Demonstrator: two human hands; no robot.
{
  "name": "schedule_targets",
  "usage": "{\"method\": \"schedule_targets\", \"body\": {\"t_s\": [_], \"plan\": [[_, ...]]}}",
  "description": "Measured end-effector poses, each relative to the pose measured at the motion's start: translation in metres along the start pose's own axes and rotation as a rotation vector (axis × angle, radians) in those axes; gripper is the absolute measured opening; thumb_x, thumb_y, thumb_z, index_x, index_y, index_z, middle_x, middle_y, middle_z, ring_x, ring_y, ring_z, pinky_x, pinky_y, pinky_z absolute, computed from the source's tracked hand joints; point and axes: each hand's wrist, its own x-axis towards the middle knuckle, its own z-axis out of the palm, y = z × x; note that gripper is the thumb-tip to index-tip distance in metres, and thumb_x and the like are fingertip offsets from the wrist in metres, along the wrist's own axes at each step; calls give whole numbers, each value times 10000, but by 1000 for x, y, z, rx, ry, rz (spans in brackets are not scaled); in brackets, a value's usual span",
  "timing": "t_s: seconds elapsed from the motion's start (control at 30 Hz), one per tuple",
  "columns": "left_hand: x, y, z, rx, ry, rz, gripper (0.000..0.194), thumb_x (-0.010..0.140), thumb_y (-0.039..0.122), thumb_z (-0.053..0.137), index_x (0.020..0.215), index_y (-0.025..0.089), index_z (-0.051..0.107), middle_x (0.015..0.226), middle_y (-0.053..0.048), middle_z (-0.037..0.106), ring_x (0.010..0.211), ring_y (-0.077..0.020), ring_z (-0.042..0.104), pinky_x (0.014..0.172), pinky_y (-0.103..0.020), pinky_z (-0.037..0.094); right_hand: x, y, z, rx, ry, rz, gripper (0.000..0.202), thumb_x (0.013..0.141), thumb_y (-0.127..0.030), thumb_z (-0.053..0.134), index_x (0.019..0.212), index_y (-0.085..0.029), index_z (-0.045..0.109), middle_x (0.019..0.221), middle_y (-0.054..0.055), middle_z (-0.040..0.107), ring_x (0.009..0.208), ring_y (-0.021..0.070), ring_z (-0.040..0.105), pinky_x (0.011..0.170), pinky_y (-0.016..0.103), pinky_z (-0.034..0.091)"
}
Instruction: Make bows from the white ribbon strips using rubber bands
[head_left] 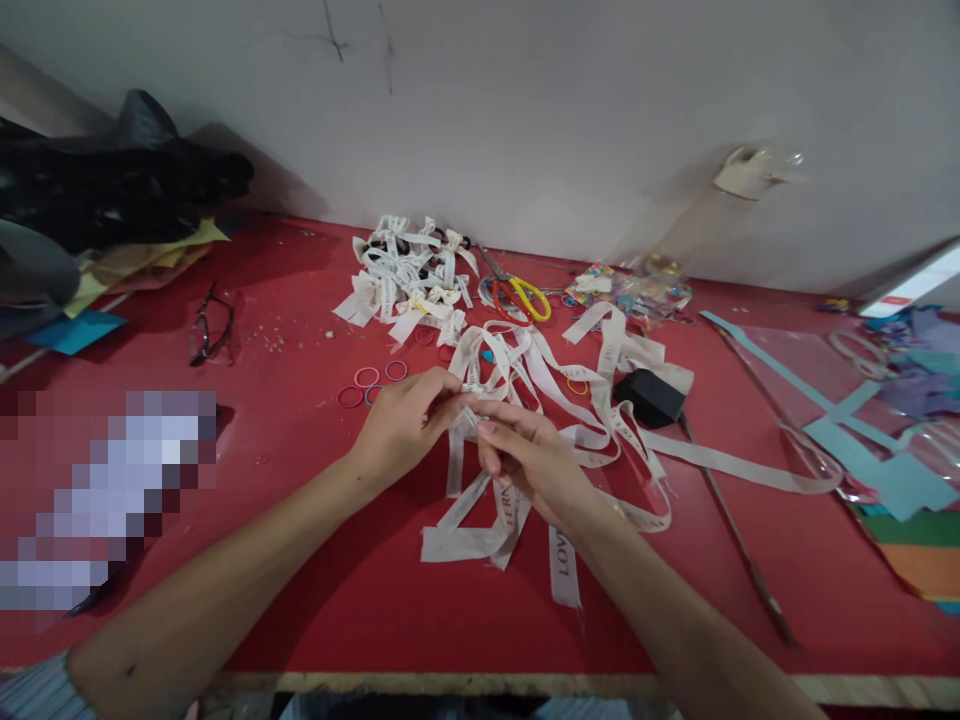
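Note:
My left hand (411, 418) and my right hand (529, 450) meet over the middle of the red table. Both pinch a gathered white printed ribbon (469, 398), its knot or fold partly hidden by my fingers. Ribbon tails with dark lettering (562, 565) hang down onto the table below my right hand. More loose ribbon (547, 360) lies in loops behind and to the right. Left of my left hand are several small coloured elastic bands (367, 377). Beyond them sits a pile of tied ribbon bows (409, 275), some with dark bands.
Scissors (517, 295) with red and yellow handles lie behind the hands. To the right are a black block (649, 398), a thin rod (739, 535) and blue cut sheets (874, 455). Eyeglasses (210, 325) and a black plastic bag (112, 185) are at left, near a wall (525, 120).

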Motion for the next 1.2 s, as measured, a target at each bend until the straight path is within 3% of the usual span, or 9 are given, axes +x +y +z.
{"method": "schedule_targets", "body": {"t_s": [0.23,0.43,0.7,1.03,1.2], "plan": [[0,4,-1,-53,20,0,167,936,298,526,805,197,551,694,23,607,631,-110,568,588,-212,425,-2,0,-1,112,-52,6,198,796,-251,687,984,-191,707,455,-60,535,372,53,338,398,190,253],[-2,5,0,-105,33,-15,111,937,285,520,896,193,566,750,12,640,655,-103,593,613,-202,446,-2,3,1,180,-84,-20,216,857,-209,627,1065,-199,688,466,-68,528,369,48,354,418,199,245],[-3,6,1,-82,-4,21,172,887,328,614,972,181,586,881,-24,689,768,-127,632,692,-218,483,3,6,-1,208,-33,-42,54,830,-215,662,864,-177,679,480,-50,566,367,44,412,438,198,270],[-1,2,0,-82,61,47,70,898,201,604,958,187,637,893,-6,726,790,-110,662,741,-192,502,-4,5,2,240,-169,-11,271,887,-174,599,1151,-209,647,465,-65,548,370,46,349,467,213,250],[0,5,-1,-188,84,-27,55,890,199,612,930,182,645,853,4,719,749,-98,655,707,-174,506,-6,3,3,257,-211,-16,329,888,-156,584,1204,-233,636,438,-84,515,351,36,293,467,208,247]]}}
